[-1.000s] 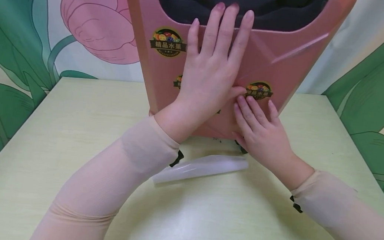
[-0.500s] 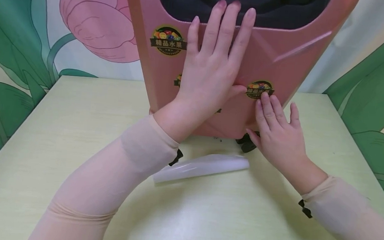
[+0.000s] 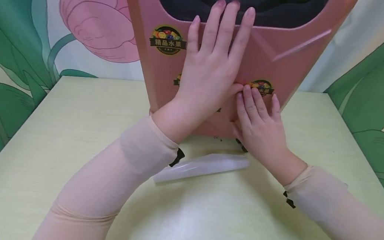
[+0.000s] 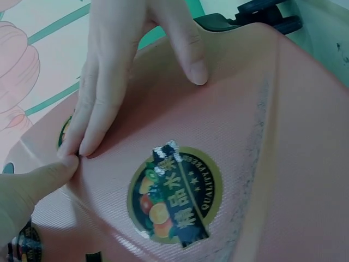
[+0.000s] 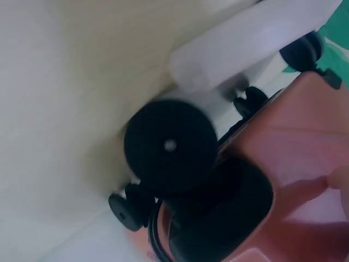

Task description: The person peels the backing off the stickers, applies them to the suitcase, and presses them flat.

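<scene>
A pink hard-shell suitcase [image 3: 267,47] stands on the table, its black recessed panel at the top. Round fruit stickers dot its front. My left hand [image 3: 209,69] lies flat on the shell with fingers spread, hiding part of some stickers. The straight fingers of my right hand [image 3: 263,128] press at the left side of the right-hand sticker [image 3: 264,88], beside my left thumb. In the left wrist view, the right fingertips meet the left thumb [image 4: 43,180] on the shell, and another sticker [image 4: 174,196] shows whole, slightly wrinkled.
A translucent plastic sheet [image 3: 205,167], loosely rolled, lies on the pale table [image 3: 77,127] before the suitcase. Black caster wheels [image 5: 170,144] show large in the right wrist view. Behind the table hangs a cloth with a flower and leaf print [image 3: 101,28].
My right hand slid rightward across the sticker half a second ago, then came back left to my left thumb. The left hand stays in place on the suitcase.
</scene>
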Tool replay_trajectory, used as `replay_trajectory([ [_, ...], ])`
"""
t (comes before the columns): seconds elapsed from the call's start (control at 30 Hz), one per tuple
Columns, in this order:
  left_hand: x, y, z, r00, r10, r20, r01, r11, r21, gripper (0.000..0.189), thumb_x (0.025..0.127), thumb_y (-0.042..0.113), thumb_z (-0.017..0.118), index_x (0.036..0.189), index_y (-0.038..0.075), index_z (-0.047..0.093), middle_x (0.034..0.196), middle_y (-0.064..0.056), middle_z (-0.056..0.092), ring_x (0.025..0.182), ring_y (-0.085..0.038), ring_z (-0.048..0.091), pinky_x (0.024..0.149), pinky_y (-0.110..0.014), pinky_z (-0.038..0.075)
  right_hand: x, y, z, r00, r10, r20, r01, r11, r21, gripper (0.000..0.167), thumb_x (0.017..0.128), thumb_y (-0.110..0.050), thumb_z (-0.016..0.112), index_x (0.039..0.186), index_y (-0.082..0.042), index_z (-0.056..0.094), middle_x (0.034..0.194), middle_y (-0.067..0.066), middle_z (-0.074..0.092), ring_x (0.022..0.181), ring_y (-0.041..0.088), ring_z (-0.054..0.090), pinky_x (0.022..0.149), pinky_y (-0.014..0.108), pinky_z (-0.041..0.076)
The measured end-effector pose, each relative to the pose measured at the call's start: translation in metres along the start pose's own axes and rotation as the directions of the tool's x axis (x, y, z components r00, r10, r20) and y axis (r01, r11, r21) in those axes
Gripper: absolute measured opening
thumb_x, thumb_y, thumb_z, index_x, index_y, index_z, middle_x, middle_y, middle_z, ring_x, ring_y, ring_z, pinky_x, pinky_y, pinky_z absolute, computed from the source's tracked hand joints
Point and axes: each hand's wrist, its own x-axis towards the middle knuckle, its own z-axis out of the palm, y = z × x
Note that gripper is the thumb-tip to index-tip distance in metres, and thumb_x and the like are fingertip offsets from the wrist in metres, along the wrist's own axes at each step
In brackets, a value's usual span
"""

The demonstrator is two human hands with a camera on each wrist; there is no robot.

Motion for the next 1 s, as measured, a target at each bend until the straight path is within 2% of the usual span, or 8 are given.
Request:
replay_trajectory([
  [0.13,0.002,-0.001,-0.002,1.0,0.005,-0.011,-0.005,1.0,0.004,0.099,0.077,0.064,0.057,0.148,0.006,0.02,0.149,-0.018,0.022,0.138,-0.034,0.014,0.11,-0.051,0.001,0.001,0.006,0.0,1.0,-0.001,-0.024,0.001,1.0,-0.017,0.06,0.098,-0.033,0.043,0.145,-0.001,0.027,0.155,0.005,0.008,0.141,0.021,0.014,0.107,0.055,0.014],
  [0.3,0.002,-0.001,-0.003,1.0,0.004,0.002,-0.004,1.0,0.008,0.101,0.075,0.062,0.062,0.148,0.006,0.021,0.149,-0.018,0.024,0.138,-0.034,0.015,0.11,-0.051,0.002,-0.006,0.014,-0.001,1.0,0.027,-0.012,-0.027,1.0,-0.015,0.058,0.1,-0.04,0.033,0.145,-0.003,0.028,0.156,0.001,0.007,0.141,0.017,0.01,0.108,0.054,0.013],
  [0.5,0.002,-0.002,-0.002,1.0,0.019,0.01,-0.019,1.0,-0.012,0.101,0.075,0.06,0.065,0.148,0.005,0.022,0.149,-0.018,0.024,0.138,-0.034,0.015,0.11,-0.05,0.001,-0.019,0.027,-0.001,0.995,0.082,-0.061,-0.087,0.993,-0.076,0.063,0.099,-0.047,0.033,0.145,-0.005,0.03,0.156,-0.002,0.008,0.141,0.012,0.008,0.108,0.048,0.011],
  [0.7,0.001,-0.002,-0.002,1.0,0.019,0.005,-0.019,1.0,-0.018,0.102,0.074,0.061,0.064,0.148,0.006,0.021,0.149,-0.018,0.023,0.138,-0.033,0.014,0.11,-0.05,0.0,-0.027,0.034,0.0,0.99,0.123,-0.065,-0.128,0.989,-0.078,0.07,0.096,-0.054,0.032,0.148,-0.008,0.023,0.156,-0.005,0.0,0.141,0.011,0.001,0.11,0.044,0.003],
  [0.8,0.0,-0.003,-0.003,1.0,0.009,0.007,-0.009,0.999,-0.031,0.102,0.074,0.06,0.065,0.148,0.006,0.022,0.149,-0.018,0.023,0.138,-0.033,0.013,0.11,-0.05,-0.003,-0.025,0.028,0.001,0.993,0.094,-0.068,-0.098,0.993,-0.067,0.067,0.098,-0.05,0.033,0.148,-0.007,0.024,0.156,-0.004,0.001,0.141,0.013,0.002,0.11,0.046,0.004],
  [1.0,-0.002,-0.002,-0.003,1.0,0.006,-0.023,-0.007,1.0,-0.018,0.101,0.075,0.063,0.062,0.148,0.006,0.022,0.149,-0.018,0.024,0.138,-0.033,0.015,0.11,-0.05,-0.002,-0.01,0.012,0.002,0.996,-0.025,-0.084,0.024,1.0,-0.014,0.059,0.099,-0.041,0.038,0.144,-0.003,0.032,0.156,0.001,0.01,0.141,0.018,0.011,0.107,0.055,0.013],
])
